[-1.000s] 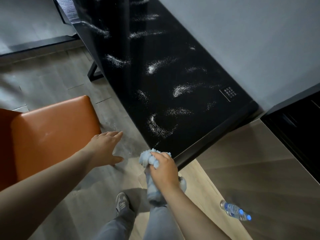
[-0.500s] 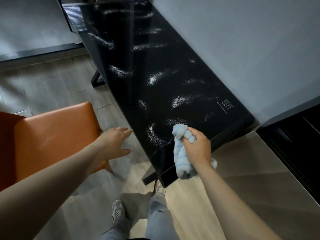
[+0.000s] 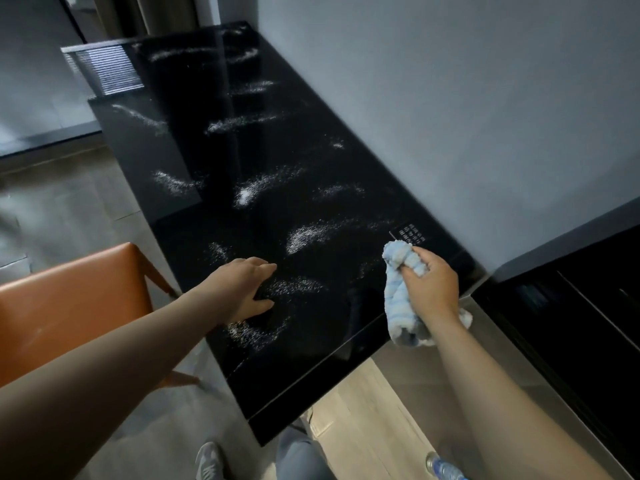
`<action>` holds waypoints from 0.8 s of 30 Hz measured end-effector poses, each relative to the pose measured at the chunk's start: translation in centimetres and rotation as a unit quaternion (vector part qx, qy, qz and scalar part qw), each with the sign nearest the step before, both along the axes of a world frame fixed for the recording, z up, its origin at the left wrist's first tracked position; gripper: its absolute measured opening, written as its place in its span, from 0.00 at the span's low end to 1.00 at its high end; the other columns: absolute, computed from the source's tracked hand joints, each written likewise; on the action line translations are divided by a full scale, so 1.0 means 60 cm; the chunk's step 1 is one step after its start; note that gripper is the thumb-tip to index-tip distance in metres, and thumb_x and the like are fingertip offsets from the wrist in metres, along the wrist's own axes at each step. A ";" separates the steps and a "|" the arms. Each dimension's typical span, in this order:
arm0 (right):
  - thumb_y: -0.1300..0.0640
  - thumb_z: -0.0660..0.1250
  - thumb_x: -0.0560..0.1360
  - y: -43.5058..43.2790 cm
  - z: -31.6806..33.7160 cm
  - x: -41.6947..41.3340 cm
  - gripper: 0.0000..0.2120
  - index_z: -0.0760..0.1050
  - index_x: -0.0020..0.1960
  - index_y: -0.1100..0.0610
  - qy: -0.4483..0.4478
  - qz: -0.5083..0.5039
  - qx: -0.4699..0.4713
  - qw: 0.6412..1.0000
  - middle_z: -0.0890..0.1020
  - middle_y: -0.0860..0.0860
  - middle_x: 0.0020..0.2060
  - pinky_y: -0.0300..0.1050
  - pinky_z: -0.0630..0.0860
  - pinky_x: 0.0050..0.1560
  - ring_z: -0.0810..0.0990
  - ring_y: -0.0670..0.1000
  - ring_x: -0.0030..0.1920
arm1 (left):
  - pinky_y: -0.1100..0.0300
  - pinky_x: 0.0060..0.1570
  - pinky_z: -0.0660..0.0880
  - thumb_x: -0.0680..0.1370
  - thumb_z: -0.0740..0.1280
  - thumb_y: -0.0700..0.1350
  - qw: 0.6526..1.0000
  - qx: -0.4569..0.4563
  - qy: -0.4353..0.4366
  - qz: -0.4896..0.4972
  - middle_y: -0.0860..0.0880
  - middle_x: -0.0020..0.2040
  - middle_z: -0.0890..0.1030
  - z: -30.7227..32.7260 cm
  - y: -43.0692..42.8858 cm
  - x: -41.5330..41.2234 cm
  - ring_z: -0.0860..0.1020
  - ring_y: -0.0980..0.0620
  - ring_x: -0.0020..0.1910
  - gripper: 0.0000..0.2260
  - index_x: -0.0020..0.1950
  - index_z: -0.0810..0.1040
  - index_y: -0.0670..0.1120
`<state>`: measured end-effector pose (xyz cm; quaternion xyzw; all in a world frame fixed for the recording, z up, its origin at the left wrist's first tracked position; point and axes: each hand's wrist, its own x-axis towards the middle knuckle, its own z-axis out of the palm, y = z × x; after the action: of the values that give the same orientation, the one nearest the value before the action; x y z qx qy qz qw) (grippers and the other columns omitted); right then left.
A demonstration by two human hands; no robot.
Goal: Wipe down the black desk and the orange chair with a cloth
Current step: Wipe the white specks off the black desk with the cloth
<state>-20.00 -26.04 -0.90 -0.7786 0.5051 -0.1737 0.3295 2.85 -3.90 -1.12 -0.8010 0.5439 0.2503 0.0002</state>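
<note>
Right hand (image 3: 427,289) fisted around bunched blue cloth (image 3: 401,296), over near right part of black desk (image 3: 277,209), just short of small printed label (image 3: 412,234). Left hand (image 3: 242,289) loosely spread, palm down over desk's near left edge amid white powder streaks (image 3: 301,237). Orange chair (image 3: 72,306) just left of desk.

The only writing in view is a small white printed block (image 3: 412,234) on the black tabletop (image 3: 311,174), near its right-hand far corner and just beyond the blue cloth (image 3: 398,292). It shows as a few short rows of tiny white characters beside a thin white line, too small and blurred to read. Nothing else carries legible text, numbers or a brand.
</note>
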 end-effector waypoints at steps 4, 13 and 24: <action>0.54 0.61 0.74 -0.078 -0.002 -0.005 0.07 0.76 0.39 0.49 0.013 -0.003 -0.005 1.000 0.80 0.48 0.35 0.53 0.79 0.41 0.79 0.50 0.37 | 0.56 0.67 0.67 0.77 0.65 0.58 1.000 0.012 0.003 0.007 0.51 0.74 0.65 -0.012 -0.058 -0.008 0.66 0.49 0.70 0.32 0.77 0.60 0.49; 0.56 0.60 0.75 -0.226 -0.056 0.008 0.07 0.74 0.39 0.52 0.026 -0.051 -0.067 0.996 0.80 0.47 0.36 0.41 0.69 0.37 0.77 0.51 0.38 | 0.54 0.69 0.66 0.76 0.65 0.59 0.998 0.062 0.007 0.021 0.52 0.75 0.62 -0.055 -0.151 -0.022 0.63 0.50 0.73 0.33 0.77 0.59 0.50; 0.56 0.55 0.77 -0.330 -0.160 0.015 0.13 0.77 0.55 0.55 0.085 -0.082 -0.055 0.992 0.81 0.54 0.53 0.53 0.73 0.57 0.77 0.57 0.55 | 0.49 0.74 0.56 0.72 0.67 0.65 0.989 0.145 -0.030 -0.007 0.51 0.79 0.44 -0.122 -0.196 -0.030 0.46 0.48 0.78 0.43 0.79 0.49 0.55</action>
<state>-19.08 -45.84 -10.50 -0.7633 0.5830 -0.1610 0.2272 1.08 -15.64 -8.42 -0.7958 0.5075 0.3017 0.1343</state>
